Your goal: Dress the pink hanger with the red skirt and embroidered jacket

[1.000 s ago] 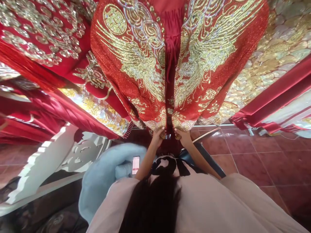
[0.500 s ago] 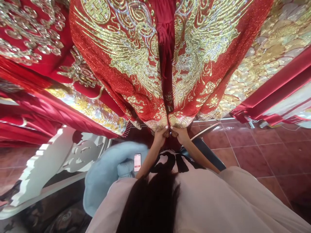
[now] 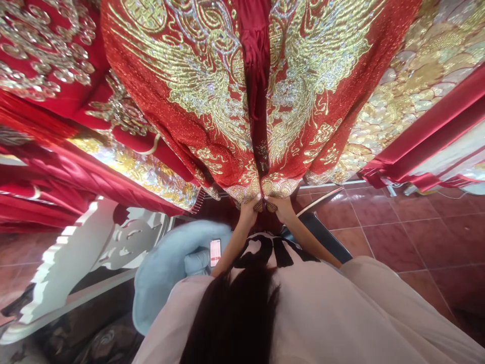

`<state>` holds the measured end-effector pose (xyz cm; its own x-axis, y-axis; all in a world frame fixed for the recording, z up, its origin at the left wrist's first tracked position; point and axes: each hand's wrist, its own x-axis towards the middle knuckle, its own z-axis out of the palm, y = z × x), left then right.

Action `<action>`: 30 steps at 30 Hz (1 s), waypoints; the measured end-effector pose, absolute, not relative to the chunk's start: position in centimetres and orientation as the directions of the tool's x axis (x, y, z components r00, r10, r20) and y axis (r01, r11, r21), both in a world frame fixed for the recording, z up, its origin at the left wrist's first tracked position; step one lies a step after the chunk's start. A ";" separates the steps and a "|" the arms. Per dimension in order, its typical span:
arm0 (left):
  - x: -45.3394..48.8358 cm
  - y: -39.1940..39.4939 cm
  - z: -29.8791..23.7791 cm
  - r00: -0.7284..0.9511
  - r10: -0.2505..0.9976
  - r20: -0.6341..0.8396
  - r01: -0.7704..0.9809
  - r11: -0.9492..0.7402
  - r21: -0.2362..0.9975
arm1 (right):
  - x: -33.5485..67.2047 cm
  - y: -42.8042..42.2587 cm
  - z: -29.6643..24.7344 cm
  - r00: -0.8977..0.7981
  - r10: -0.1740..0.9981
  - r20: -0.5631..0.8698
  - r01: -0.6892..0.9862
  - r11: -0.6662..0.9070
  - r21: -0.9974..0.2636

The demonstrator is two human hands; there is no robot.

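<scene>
A red jacket with heavy gold and silver embroidery hangs in front of me, split down the middle by a dark red inner cloth. My left hand pinches the bottom corner of the left panel. My right hand pinches the bottom corner of the right panel. Both hems meet between my thumbs, just above my chest.
More red and gold embroidered garments hang left and right. A carved white furniture piece and a light blue cloth with a phone lie at the lower left. Red floor tiles spread right.
My two hands have drawn the jacket's lower corners closer together until they meet, and the garment now sits slightly lower and nearer in view.
</scene>
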<state>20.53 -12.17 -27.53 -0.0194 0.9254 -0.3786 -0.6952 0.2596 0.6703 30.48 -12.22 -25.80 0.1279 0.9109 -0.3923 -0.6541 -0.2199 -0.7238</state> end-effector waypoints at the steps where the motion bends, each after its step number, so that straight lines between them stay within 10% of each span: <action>1: 20.5 -12.2 -27.5 -0.019 0.926 -0.378 -0.699 0.258 0.667 | 30.5 -12.2 -25.8 0.125 0.910 -0.395 -0.654 -0.224 -0.723; 30: 20.3 -11.8 -28.8 -0.031 0.915 -0.403 -0.731 0.254 0.633 | 30.0 -11.4 -26.7 0.111 0.923 -0.370 -0.624 -0.225 -0.748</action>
